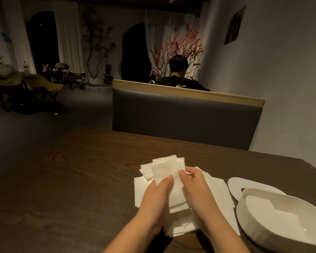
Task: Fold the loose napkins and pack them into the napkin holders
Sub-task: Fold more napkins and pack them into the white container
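Both hands hold one folded napkin [165, 171] above the dark wooden desk [71, 179]: the left hand [158, 195] pinches its left edge, the right hand [193, 187] its right edge. Beneath lie loose napkins [144, 190], and to the right an open white napkin holder [281, 225] with napkins inside, its lid [244, 187] beside it

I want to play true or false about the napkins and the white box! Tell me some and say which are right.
1. Both hands hold a folded napkin. True.
2. The white box has its lid on. False: the lid lies flat on the table behind the box.
3. The box sits to the right of the hands. True.
4. The table is made of glass. False: it is dark wood.
5. Loose napkins lie under the hands. True.
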`<state>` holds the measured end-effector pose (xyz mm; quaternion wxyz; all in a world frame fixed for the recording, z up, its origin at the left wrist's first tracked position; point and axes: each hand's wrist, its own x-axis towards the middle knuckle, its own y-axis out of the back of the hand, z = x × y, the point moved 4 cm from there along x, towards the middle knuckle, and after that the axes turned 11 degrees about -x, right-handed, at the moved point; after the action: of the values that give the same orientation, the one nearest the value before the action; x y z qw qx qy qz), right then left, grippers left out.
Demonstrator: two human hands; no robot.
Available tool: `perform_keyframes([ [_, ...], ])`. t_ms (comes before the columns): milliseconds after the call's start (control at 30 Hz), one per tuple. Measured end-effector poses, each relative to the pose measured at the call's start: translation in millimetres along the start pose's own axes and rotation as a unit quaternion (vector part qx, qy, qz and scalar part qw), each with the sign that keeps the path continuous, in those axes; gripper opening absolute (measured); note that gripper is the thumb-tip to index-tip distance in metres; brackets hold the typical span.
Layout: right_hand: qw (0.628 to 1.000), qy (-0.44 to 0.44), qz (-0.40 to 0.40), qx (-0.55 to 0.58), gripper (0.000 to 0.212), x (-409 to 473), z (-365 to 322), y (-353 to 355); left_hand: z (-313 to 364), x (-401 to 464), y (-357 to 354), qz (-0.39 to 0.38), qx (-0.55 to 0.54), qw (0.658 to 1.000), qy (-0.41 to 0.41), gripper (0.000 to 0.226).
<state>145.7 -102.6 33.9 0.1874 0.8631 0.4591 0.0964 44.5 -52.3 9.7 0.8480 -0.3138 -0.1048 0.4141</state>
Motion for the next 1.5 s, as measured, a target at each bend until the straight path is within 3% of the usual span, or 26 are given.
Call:
perform_keyframes([
  [100, 0.999, -0.036, -0.035, 0.019, 0.040, -15.2, 13.3, 11.7, -7.4, -9.1, -8.8, 0.041, -0.065, 0.997, 0.015, 0.033],
  [233, 0.990, -0.067, -0.044, 0.116, 0.012, -33.2, 31.1, 30.6, -18.9, -21.0, -22.9, 0.032, -0.074, 0.997, 0.004, 0.025],
  [300, 0.980, -0.078, -0.021, 0.184, 0.012, -41.2, 38.1, 41.6, -20.7, -22.4, -20.1, 0.031, -0.049, 0.998, -0.020, 0.024],
  [400, 0.969, -0.094, 0.012, 0.226, 0.012, -56.3, 46.0, 58.3, -19.6, -23.8, -13.7, 0.002, 0.080, 0.995, -0.054, 0.049],
  [567, 0.994, -0.044, 0.085, 0.045, 0.005, -78.6, 61.6, 74.2, -32.0, -35.6, -16.4, -0.065, 0.276, 0.956, -0.077, 0.041],
  [700, 0.991, 0.006, 0.135, 0.017, 0.006, -95.8, 67.6, 87.1, -40.6, -49.7, -27.0, -0.102, 0.313, 0.933, -0.143, 0.048],
  [900, 0.988, -0.026, 0.089, -0.126, 0.046, -105.1, 86.3, 85.4, -64.4, -53.5, -32.1, -0.140, 0.466, 0.868, -0.103, 0.080],
  [1033, 0.986, 0.036, 0.085, -0.136, 0.047, -103.6, 76.9, 82.4, -68.8, -55.1, -41.6, -0.164, 0.424, 0.883, -0.122, 0.082],
  [1133, 0.988, 0.066, 0.117, -0.079, 0.048, -105.4, 79.3, 86.8, -64.4, -54.5, -35.2, -0.160, 0.375, 0.900, -0.154, 0.085],
  [1233, 0.996, 0.034, 0.081, -0.017, 0.059, -106.0, 92.9, 89.3, -61.3, -55.2, -27.3, -0.164, 0.391, 0.893, -0.152, 0.091],
  [1333, 0.999, 0.021, 0.044, -0.024, 0.059, -104.6, 97.6, 86.4, -65.7, -54.4, -25.7, -0.173, 0.405, 0.888, -0.133, 0.091],
  [1400, 0.996, 0.037, 0.046, -0.063, 0.054, -102.2, 93.6, 82.8, -67.9, -53.7, -29.2, -0.180, 0.407, 0.886, -0.130, 0.091],
  [1500, 0.996, 0.050, 0.064, -0.035, 0.054, -100.2, 93.2, 81.7, -69.3, -54.0, -32.4, -0.194, 0.402, 0.885, -0.129, 0.088],
])
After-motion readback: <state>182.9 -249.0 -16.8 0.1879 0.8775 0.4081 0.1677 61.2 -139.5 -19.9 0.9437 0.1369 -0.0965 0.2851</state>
